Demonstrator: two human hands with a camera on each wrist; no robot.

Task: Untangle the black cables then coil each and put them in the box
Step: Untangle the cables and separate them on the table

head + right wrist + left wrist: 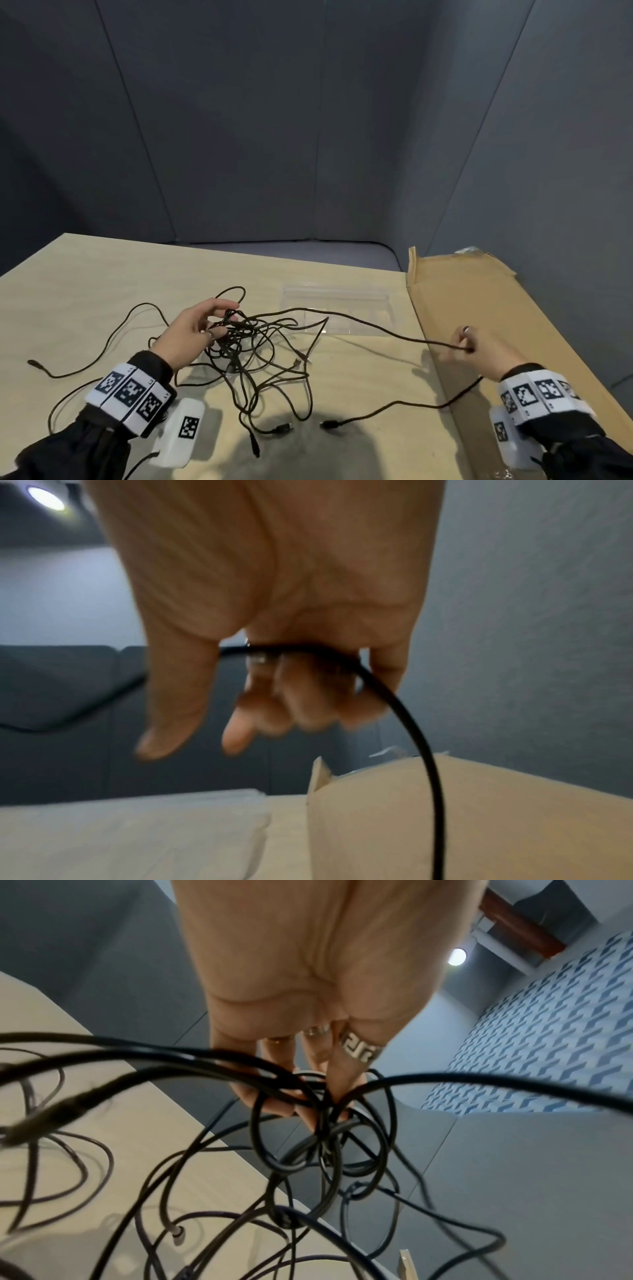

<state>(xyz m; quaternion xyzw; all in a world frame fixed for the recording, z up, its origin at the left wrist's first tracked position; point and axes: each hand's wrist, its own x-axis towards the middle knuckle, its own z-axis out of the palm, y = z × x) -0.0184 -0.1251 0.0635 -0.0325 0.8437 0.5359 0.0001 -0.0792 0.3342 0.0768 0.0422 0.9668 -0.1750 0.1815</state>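
Note:
Several black cables lie in a tangle (246, 346) on the pale wooden table (85, 291). My left hand (221, 323) is at the tangle's left side and pinches the knot between thumb and fingers; up close the fingertips (308, 1110) sit in the crossed loops (325, 1139). My right hand (466, 343) is far to the right over the cardboard, its fingers curled round one strand (308, 650). That strand (376, 323) stretches from the knot over the clear plastic box (337, 296). Its free end with the plug (330, 424) trails on the table.
A large flat cardboard sheet (496, 325) covers the table's right side, its edge (479, 818) below my right hand. Loose plug ends lie near the front edge (284, 427) and at the far left (32, 362). Grey panel walls enclose the table.

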